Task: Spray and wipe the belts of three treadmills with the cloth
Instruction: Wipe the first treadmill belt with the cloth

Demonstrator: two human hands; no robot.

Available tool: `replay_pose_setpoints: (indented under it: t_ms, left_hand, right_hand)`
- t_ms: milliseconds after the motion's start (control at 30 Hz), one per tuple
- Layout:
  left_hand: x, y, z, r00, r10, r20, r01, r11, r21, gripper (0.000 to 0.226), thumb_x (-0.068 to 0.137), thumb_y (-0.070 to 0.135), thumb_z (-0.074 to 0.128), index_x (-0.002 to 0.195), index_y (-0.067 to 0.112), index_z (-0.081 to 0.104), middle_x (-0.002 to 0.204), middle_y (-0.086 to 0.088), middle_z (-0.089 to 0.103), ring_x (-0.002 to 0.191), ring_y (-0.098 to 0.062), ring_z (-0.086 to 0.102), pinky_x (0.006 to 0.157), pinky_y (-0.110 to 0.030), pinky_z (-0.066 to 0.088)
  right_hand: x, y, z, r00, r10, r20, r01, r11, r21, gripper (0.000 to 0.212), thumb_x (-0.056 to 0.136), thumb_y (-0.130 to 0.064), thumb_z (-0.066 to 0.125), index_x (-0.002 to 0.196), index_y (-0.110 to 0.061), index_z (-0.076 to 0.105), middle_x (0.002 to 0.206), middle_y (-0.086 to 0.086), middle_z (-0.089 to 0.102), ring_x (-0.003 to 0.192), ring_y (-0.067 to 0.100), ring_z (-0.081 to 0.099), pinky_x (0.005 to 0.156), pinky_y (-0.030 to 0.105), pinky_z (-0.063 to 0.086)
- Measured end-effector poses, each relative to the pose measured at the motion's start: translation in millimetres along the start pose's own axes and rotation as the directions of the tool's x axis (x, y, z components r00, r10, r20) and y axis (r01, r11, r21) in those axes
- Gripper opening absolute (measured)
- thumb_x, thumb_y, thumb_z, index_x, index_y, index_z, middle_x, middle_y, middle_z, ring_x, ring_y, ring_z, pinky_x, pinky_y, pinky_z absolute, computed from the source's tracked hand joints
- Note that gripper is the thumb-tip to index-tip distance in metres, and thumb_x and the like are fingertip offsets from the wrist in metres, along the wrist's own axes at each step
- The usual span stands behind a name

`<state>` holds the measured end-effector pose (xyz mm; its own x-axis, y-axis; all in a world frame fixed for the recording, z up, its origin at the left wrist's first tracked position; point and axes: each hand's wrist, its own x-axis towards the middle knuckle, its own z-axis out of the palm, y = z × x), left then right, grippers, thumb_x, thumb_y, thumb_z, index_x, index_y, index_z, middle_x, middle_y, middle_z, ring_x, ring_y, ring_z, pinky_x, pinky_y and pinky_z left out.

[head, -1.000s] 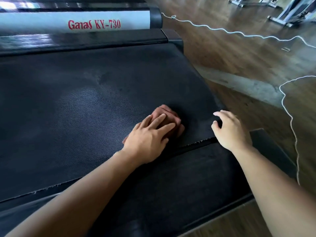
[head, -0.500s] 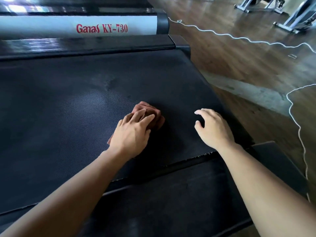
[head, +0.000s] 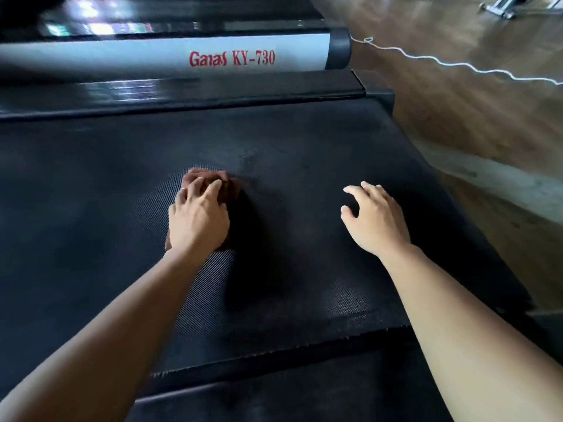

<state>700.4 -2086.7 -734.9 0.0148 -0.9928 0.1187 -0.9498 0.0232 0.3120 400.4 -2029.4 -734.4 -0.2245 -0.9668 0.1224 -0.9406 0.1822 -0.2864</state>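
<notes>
A black textured treadmill belt (head: 320,153) fills most of the view. On its middle lies a bunched reddish-brown cloth (head: 210,176), and my left hand (head: 198,217) presses down on it with the fingers spread over the top. My right hand (head: 376,217) hovers over or rests on the belt to the right of the cloth, fingers apart and holding nothing. No spray bottle is in view.
A grey side rail (head: 152,59) lettered "Ganas KY-730" runs along the far side of the belt, with a black strip below it. Wooden floor (head: 472,102) lies to the right, crossed by a white cord (head: 457,65). Other gym equipment (head: 502,7) stands top right.
My left hand has pushed the cloth away from the belt's near edge toward the far rail and leftward. My right hand has moved forward over the belt alongside it.
</notes>
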Motion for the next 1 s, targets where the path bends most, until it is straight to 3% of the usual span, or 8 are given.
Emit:
replay_pose_setpoints:
  t_ms: [167,300,533,667,833,1000]
  left_hand:
    - [41,-21,4,0.992,-0.11,0.068,0.108,0.994,0.024,0.058,0.099,0.033,0.046,0.155,0.032,0.032,0.167,-0.009,0.018,0.153,-0.038,0.012,0.121,-0.054,0.019]
    - [68,5,14,0.989,-0.086,0.124,0.083,0.996,0.032,0.06,0.1,0.035,0.041,0.157,0.039,0.024,0.169,-0.006,0.012,0.154,-0.038,0.007,0.122,-0.051,0.017]
    - [74,110,56,0.974,0.141,0.18,-0.144,0.99,0.004,0.062,0.096,0.034,0.038,0.156,0.043,0.024,0.169,-0.004,0.013,0.154,-0.04,0.008,0.12,-0.048,0.016]
    - [44,146,64,0.912,0.347,0.217,-0.343,0.938,-0.054,0.058,0.099,0.037,0.039,0.155,0.043,0.026,0.169,-0.003,0.014,0.154,-0.039,0.007,0.123,-0.047,0.013]
    - [18,106,52,0.858,0.451,0.248,-0.442,0.892,-0.091,0.056,0.102,0.043,0.042,0.156,0.047,0.024,0.17,0.005,0.011,0.157,-0.027,0.002,0.126,-0.04,0.009]
    - [27,12,36,0.942,0.308,0.134,-0.312,0.95,0.007,0.06,0.097,0.044,0.045,0.155,0.046,0.028,0.167,-0.003,0.023,0.155,-0.032,0.014,0.126,-0.046,0.016]
  right_hand:
    - [14,4,17,0.992,0.114,0.06,-0.11,0.992,-0.057,0.051,0.099,-0.049,0.042,0.149,-0.038,0.037,0.164,0.005,0.021,0.151,0.031,0.011,0.122,0.053,0.007]
    - [16,7,25,0.986,0.134,0.098,-0.121,0.984,-0.127,0.057,0.1,-0.053,0.031,0.154,-0.042,0.02,0.167,0.002,0.009,0.153,0.029,0.003,0.122,0.054,0.002]
    - [17,7,28,0.986,0.144,0.08,-0.13,0.978,-0.161,0.058,0.099,-0.054,0.029,0.155,-0.043,0.018,0.167,0.0,0.007,0.153,0.027,0.003,0.122,0.052,0.002]
    - [18,9,29,0.991,0.125,0.051,-0.115,0.98,-0.165,0.058,0.097,-0.054,0.036,0.153,-0.042,0.024,0.166,0.001,0.013,0.152,0.028,0.008,0.121,0.053,0.006]
    - [18,9,30,0.99,0.135,0.046,-0.126,0.979,-0.161,0.059,0.096,-0.055,0.036,0.153,-0.043,0.025,0.166,0.0,0.014,0.153,0.027,0.008,0.121,0.053,0.006]
    - [17,9,30,0.99,0.134,0.039,-0.126,0.978,-0.169,0.059,0.095,-0.057,0.032,0.152,-0.043,0.025,0.166,0.0,0.015,0.152,0.028,0.01,0.121,0.054,0.008]
